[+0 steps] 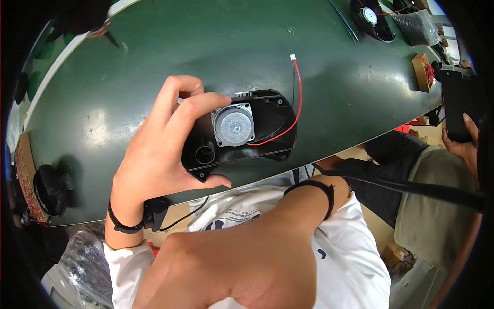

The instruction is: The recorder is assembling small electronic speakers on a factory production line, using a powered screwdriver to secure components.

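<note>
A black plastic speaker housing [267,110] lies on the green table near its front edge, open side up. Inside it sits a round silver speaker [234,126] with a square flange. A red and black wire pair [300,98] runs from it over the housing's right side to a white plug [293,57] on the table. My left hand [154,139] grips the housing from the left, fingertips at its back edge by the speaker and thumb at the front edge. My right hand [242,262] is raised close in the foreground at the bottom; its fingers are hidden.
At the far right are another black housing with speaker [371,19], a clear plastic bag [419,27] and a small cardboard box [423,72]. A black part [50,189] stands at the left beside cardboard. Another person's hand [465,147] holds a black panel at right.
</note>
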Demonstrator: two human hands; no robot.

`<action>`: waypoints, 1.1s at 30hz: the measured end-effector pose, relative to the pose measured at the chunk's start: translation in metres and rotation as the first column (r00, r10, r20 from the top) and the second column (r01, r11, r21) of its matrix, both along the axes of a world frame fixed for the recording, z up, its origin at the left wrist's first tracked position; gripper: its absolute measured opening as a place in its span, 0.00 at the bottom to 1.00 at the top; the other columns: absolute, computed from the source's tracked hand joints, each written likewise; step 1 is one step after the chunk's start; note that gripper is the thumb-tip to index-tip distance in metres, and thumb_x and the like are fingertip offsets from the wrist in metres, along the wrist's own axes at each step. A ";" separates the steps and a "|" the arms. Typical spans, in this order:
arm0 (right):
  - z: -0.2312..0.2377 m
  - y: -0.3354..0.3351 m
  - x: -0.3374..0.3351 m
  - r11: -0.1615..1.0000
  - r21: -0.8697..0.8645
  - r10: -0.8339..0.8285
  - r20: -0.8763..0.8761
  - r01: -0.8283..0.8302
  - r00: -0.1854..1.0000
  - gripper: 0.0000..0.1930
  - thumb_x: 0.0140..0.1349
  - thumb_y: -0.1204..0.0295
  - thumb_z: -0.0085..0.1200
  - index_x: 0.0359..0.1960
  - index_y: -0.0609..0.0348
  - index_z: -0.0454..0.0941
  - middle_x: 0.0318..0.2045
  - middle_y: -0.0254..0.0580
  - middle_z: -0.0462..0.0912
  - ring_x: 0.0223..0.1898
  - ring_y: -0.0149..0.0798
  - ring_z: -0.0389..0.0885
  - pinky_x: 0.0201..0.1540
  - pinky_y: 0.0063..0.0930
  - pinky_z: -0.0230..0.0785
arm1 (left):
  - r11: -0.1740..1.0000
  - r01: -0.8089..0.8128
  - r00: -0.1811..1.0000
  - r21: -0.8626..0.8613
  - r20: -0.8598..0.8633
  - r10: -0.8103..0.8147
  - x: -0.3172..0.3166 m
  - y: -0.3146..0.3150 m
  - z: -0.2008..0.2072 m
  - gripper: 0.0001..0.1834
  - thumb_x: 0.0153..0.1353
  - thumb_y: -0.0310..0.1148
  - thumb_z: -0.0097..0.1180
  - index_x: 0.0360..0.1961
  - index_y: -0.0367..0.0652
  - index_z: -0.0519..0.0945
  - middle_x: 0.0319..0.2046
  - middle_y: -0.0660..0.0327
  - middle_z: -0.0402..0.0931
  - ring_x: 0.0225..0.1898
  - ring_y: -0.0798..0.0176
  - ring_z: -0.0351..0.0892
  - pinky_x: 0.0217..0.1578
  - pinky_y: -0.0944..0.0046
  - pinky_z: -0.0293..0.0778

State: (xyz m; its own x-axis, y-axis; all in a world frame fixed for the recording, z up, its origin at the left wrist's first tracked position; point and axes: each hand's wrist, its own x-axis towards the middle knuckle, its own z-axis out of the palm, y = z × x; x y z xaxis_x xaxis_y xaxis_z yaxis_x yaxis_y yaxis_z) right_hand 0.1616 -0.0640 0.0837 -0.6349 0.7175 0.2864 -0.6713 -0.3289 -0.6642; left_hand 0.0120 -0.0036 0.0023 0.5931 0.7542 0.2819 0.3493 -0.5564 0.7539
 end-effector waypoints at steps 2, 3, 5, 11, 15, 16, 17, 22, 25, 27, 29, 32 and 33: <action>-0.004 0.000 0.003 0.976 0.103 -0.202 0.113 0.191 0.973 0.12 0.66 0.65 0.63 0.39 0.63 0.83 0.31 0.37 0.84 0.30 0.30 0.81 0.33 0.23 0.72 | 1.000 -0.011 1.000 -0.005 -0.005 0.011 -0.001 0.001 0.004 0.53 0.25 0.41 0.86 0.59 0.41 0.75 0.49 0.51 0.67 0.46 0.47 0.73 0.48 0.52 0.75; -0.007 0.001 0.005 0.947 0.158 -0.306 0.166 0.281 0.937 0.12 0.66 0.66 0.62 0.39 0.64 0.83 0.31 0.38 0.83 0.30 0.30 0.80 0.34 0.23 0.71 | 1.000 -0.021 1.000 -0.019 -0.004 0.021 -0.001 -0.001 0.005 0.51 0.25 0.35 0.85 0.59 0.43 0.76 0.51 0.52 0.66 0.45 0.47 0.75 0.46 0.52 0.78; -0.007 -0.005 0.019 0.853 0.285 -0.506 0.251 0.437 0.825 0.11 0.66 0.67 0.61 0.40 0.64 0.82 0.33 0.38 0.83 0.30 0.29 0.80 0.35 0.22 0.71 | 0.999 -0.024 1.000 -0.023 -0.018 0.024 -0.002 -0.002 0.007 0.51 0.26 0.35 0.85 0.59 0.43 0.76 0.51 0.52 0.67 0.44 0.47 0.76 0.45 0.52 0.78; -0.022 0.046 0.069 0.385 0.654 -0.920 0.215 0.650 0.329 0.09 0.65 0.73 0.59 0.43 0.65 0.80 0.36 0.41 0.82 0.31 0.29 0.77 0.39 0.20 0.69 | 0.999 -0.034 0.997 -0.030 -0.074 0.032 -0.003 -0.005 0.012 0.51 0.28 0.36 0.84 0.60 0.44 0.75 0.52 0.52 0.67 0.45 0.49 0.79 0.46 0.53 0.79; -0.052 0.072 0.119 0.212 0.916 -0.856 0.342 0.341 -0.387 0.06 0.61 0.77 0.65 0.40 0.61 0.85 0.33 0.37 0.83 0.33 0.30 0.78 0.38 0.24 0.67 | 1.000 -0.023 0.999 -0.019 -0.050 0.022 -0.008 0.000 0.008 0.54 0.26 0.43 0.87 0.59 0.38 0.75 0.50 0.50 0.68 0.52 0.46 0.73 0.53 0.52 0.75; -0.055 0.074 0.130 0.287 0.928 -0.793 0.369 0.236 -0.485 0.07 0.61 0.74 0.65 0.40 0.61 0.85 0.33 0.40 0.82 0.34 0.34 0.78 0.38 0.28 0.69 | 0.999 -0.041 0.998 -0.019 -0.053 0.040 -0.009 0.000 0.010 0.53 0.27 0.40 0.86 0.60 0.42 0.75 0.51 0.51 0.67 0.51 0.46 0.75 0.50 0.52 0.77; -0.063 0.080 0.141 0.346 0.923 -0.756 0.382 0.171 -0.531 0.09 0.61 0.73 0.65 0.41 0.62 0.85 0.35 0.43 0.83 0.35 0.39 0.79 0.41 0.33 0.72 | 0.998 -0.059 0.997 -0.020 -0.056 0.058 -0.010 0.000 0.012 0.52 0.27 0.36 0.85 0.60 0.45 0.75 0.52 0.52 0.66 0.50 0.46 0.78 0.47 0.51 0.79; -0.082 0.110 0.149 0.473 0.881 -0.807 0.420 -0.028 -0.415 0.11 0.61 0.73 0.64 0.44 0.63 0.85 0.41 0.52 0.84 0.43 0.54 0.83 0.49 0.42 0.75 | 0.996 -0.082 0.994 -0.043 -0.071 0.079 -0.012 0.003 0.011 0.54 0.27 0.42 0.87 0.60 0.41 0.74 0.52 0.51 0.66 0.53 0.47 0.73 0.54 0.52 0.76; -0.088 0.124 0.134 0.472 0.880 -0.820 0.418 -0.049 -0.390 0.12 0.62 0.73 0.63 0.47 0.63 0.85 0.43 0.53 0.84 0.45 0.56 0.83 0.51 0.43 0.76 | 0.995 -0.085 0.993 -0.058 -0.092 0.079 -0.012 0.001 0.013 0.55 0.27 0.42 0.87 0.61 0.42 0.74 0.52 0.51 0.66 0.54 0.46 0.73 0.55 0.52 0.76; -0.096 0.132 0.131 0.460 0.885 -0.828 0.396 -0.076 -0.398 0.12 0.62 0.73 0.62 0.46 0.62 0.86 0.42 0.52 0.84 0.45 0.56 0.83 0.51 0.43 0.76 | 0.995 -0.087 0.992 -0.050 -0.096 0.082 -0.012 0.000 0.013 0.54 0.28 0.41 0.87 0.61 0.42 0.74 0.52 0.51 0.66 0.55 0.46 0.74 0.55 0.52 0.77; -0.101 0.136 0.132 0.446 0.889 -0.834 0.370 -0.105 -0.410 0.11 0.63 0.74 0.62 0.46 0.62 0.86 0.42 0.51 0.85 0.45 0.55 0.83 0.50 0.43 0.76 | 0.996 -0.081 0.994 -0.047 -0.082 0.077 -0.011 0.000 0.012 0.53 0.28 0.41 0.87 0.61 0.43 0.74 0.52 0.51 0.66 0.54 0.46 0.74 0.54 0.52 0.77; -0.104 0.139 0.132 0.462 0.885 -0.823 0.405 -0.053 -0.399 0.10 0.63 0.74 0.61 0.44 0.61 0.87 0.42 0.47 0.85 0.44 0.53 0.84 0.50 0.43 0.77 | 0.996 -0.074 0.995 -0.040 -0.073 0.071 -0.010 0.001 0.012 0.53 0.28 0.41 0.87 0.60 0.43 0.74 0.52 0.52 0.66 0.52 0.46 0.75 0.53 0.52 0.77; -0.105 0.139 0.131 0.438 0.896 -0.835 0.376 -0.071 -0.402 0.09 0.62 0.75 0.61 0.42 0.62 0.87 0.40 0.46 0.85 0.44 0.52 0.84 0.49 0.43 0.77 | 0.996 -0.075 0.995 -0.040 -0.076 0.071 -0.010 0.000 0.012 0.53 0.29 0.41 0.87 0.60 0.44 0.74 0.52 0.52 0.66 0.52 0.46 0.76 0.53 0.53 0.78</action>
